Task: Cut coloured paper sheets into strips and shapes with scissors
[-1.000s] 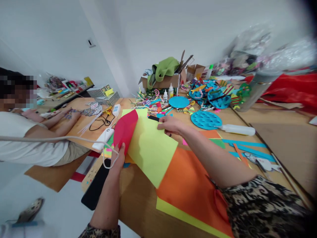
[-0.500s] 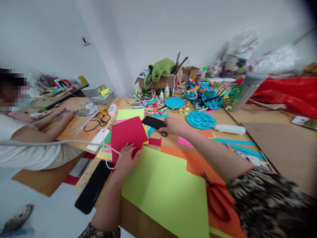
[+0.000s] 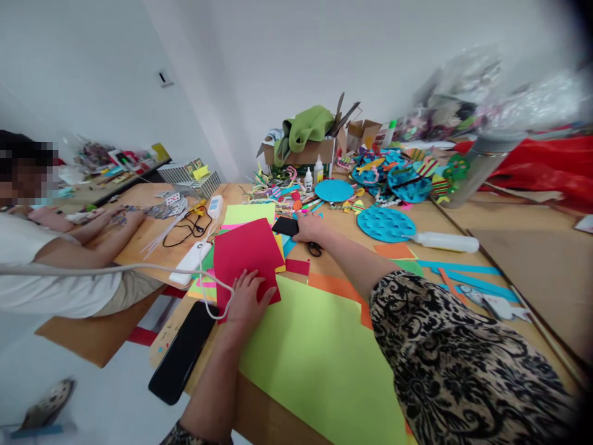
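My left hand (image 3: 249,300) lies with fingers spread on a red sheet of paper (image 3: 245,247), which tops a stack of coloured sheets. A large yellow-green sheet (image 3: 319,358) extends from beside that hand to the table's near edge. Farther out, my right hand (image 3: 311,227) grips the right part of a black phone (image 3: 285,226), thumb on the near side and fingers over the far side. Black scissor handles (image 3: 315,249) show just below this hand. My right sleeve covers part of the orange sheet (image 3: 331,287).
At left, a person (image 3: 55,253) works at the adjoining table. A larger black phone (image 3: 183,352) overhangs the near edge. A white cable (image 3: 139,267) crosses to my left wrist. Blue discs (image 3: 385,224), a glue bottle (image 3: 447,241) and a grey tumbler (image 3: 484,170) stand or lie right.
My right hand has moved farther left over the black phone and covers more of it. My sleeve now hides the orange-handled scissors. The view has shifted slightly; my left hand stays put.
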The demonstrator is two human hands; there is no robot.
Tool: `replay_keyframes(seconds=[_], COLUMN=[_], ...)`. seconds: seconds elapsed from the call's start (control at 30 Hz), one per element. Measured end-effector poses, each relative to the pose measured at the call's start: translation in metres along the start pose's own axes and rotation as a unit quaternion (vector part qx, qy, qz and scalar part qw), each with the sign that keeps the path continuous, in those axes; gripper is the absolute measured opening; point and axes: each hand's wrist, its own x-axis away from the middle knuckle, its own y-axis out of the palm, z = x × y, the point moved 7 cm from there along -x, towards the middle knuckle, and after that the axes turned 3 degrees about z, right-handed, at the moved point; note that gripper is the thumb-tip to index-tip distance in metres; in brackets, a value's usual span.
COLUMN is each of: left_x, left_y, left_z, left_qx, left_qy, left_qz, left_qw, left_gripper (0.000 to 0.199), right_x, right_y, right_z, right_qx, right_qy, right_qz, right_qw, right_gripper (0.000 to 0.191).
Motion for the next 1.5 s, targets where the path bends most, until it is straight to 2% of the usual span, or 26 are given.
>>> replay_keyframes(seconds=[0.1,0.2,0.27,0.4,0.47,0.53,0.63,0.67,0.73,0.8,0.87,0.93,0.97,1.0,1.07,1.2,1.3,1.4,1.43,1.5], left_x=[0.001,0.001,0.0,-0.002,-0.003,-0.003,-0.003,-0.004,-0.004,-0.003,0.0,0.006,0.01,0.014,0.023,0.032,0.018,0.005,0.002,-0.002], left_y=[0.001,0.001,0.001,0.0,0.0,0.001,0.002,0.001,0.001,-0.002,-0.008,-0.016,-0.019,-0.021,-0.019,-0.003,0.013,0.028,0.032,0.038], left_z=[-0.001,-0.001,-0.001,-0.001,-0.003,-0.005,-0.005,-0.005,-0.003,0.003,0.016,0.039,0.054,0.072,0.111,0.176,0.198,0.205,0.206,0.207], left_qx=[0.006,0.01,0.008,-0.003,-0.008,-0.013,-0.016,-0.018,-0.023,-0.03,-0.029,-0.007,0.008,0.026,0.059,0.076,0.096,0.098,0.1,0.107], left_qy=[0.001,0.005,0.01,0.019,0.02,0.027,0.05,0.052,0.051,0.055,0.071,0.107,0.132,0.156,0.215,0.288,0.27,0.253,0.253,0.252], left_qz=[0.004,0.001,0.004,0.02,0.03,0.037,0.036,0.038,0.04,0.042,0.05,0.054,0.033,0.007,-0.091,-0.262,-0.284,-0.275,-0.274,-0.279], left_qw=[1.0,1.0,1.0,1.0,0.999,0.999,0.998,0.998,0.998,0.997,0.996,0.993,0.991,0.987,0.971,0.918,0.915,0.922,0.922,0.921], left_gripper=[0.039,0.038,0.038,0.036,0.034,0.034,0.035,0.036,0.037,0.038,0.037,0.036,0.036,0.037,0.039,0.061,0.063,0.061,0.058,0.051], right_x=[-0.003,0.0,0.005,0.018,0.026,0.039,0.084,0.108,0.162,0.222,0.276,0.316,0.331,0.341,0.353,0.356,0.357,0.364,0.367,0.375], right_y=[-0.001,-0.007,-0.011,-0.019,-0.032,-0.054,-0.096,-0.106,-0.116,-0.107,-0.086,-0.057,-0.042,-0.029,-0.013,-0.008,-0.011,-0.016,-0.018,-0.022], right_z=[0.004,-0.001,-0.015,-0.065,-0.083,-0.085,-0.055,-0.041,-0.007,0.028,0.055,0.073,0.077,0.079,0.084,0.088,0.093,0.102,0.106,0.112], right_qx=[-0.021,-0.044,-0.063,-0.103,-0.12,-0.134,-0.148,-0.143,-0.102,-0.051,-0.018,0.007,0.019,0.032,0.053,0.073,0.04,-0.091,-0.158,-0.313], right_qy=[0.006,0.004,-0.013,-0.089,-0.126,-0.15,-0.178,-0.189,-0.166,-0.099,-0.024,0.043,0.061,0.079,0.124,0.195,0.22,0.241,0.25,0.269], right_qz=[-0.016,-0.006,0.009,0.022,0.031,0.045,0.036,0.017,-0.032,-0.084,-0.109,-0.127,-0.131,-0.135,-0.115,-0.054,-0.029,-0.005,0.009,0.046], right_qw=[1.0,0.999,0.998,0.99,0.984,0.979,0.972,0.971,0.98,0.99,0.994,0.991,0.989,0.987,0.984,0.977,0.974,0.966,0.955,0.91], right_gripper=[0.074,0.076,0.076,0.071,0.075,0.072,0.049,0.041,0.025,0.018,0.015,0.011,0.011,0.014,0.022,0.021,0.016,0.014,0.015,0.018])
